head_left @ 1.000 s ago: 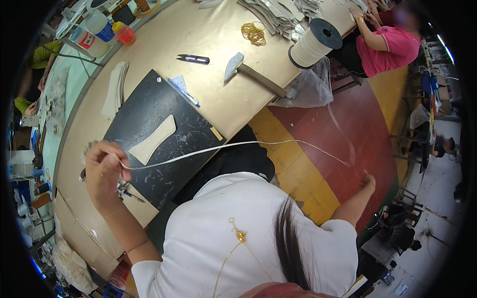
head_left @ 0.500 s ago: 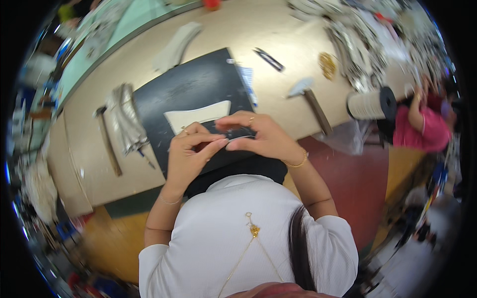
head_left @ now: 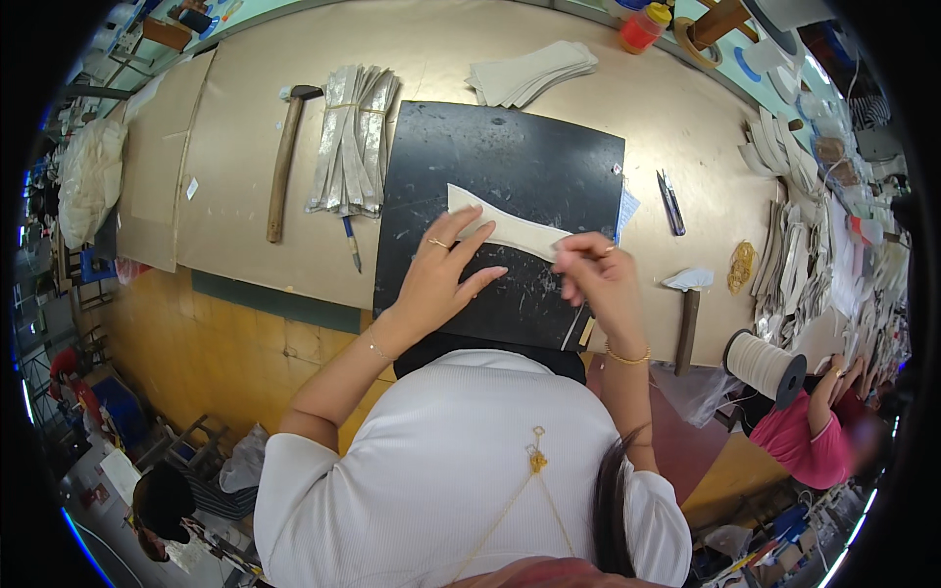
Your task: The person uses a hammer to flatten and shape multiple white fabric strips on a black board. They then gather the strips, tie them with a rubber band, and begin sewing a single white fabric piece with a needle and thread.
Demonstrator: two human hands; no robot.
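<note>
A cream waisted leather piece lies flat on a black work mat on the tan table. My left hand presses down on the piece's near edge with its fingers spread. My right hand is pinched at the piece's right end, holding a thin white cord whose tail runs toward me over the mat's front edge.
A wooden hammer, a bundle of grey strips and a pen lie left of the mat. A stack of cream pieces, snips, a second hammer and a cord spool surround it. Another person in pink sits right.
The view swung over the table. One second ago my left hand held the long cord out; now both hands are on the cream piece, left flat, right pinching.
</note>
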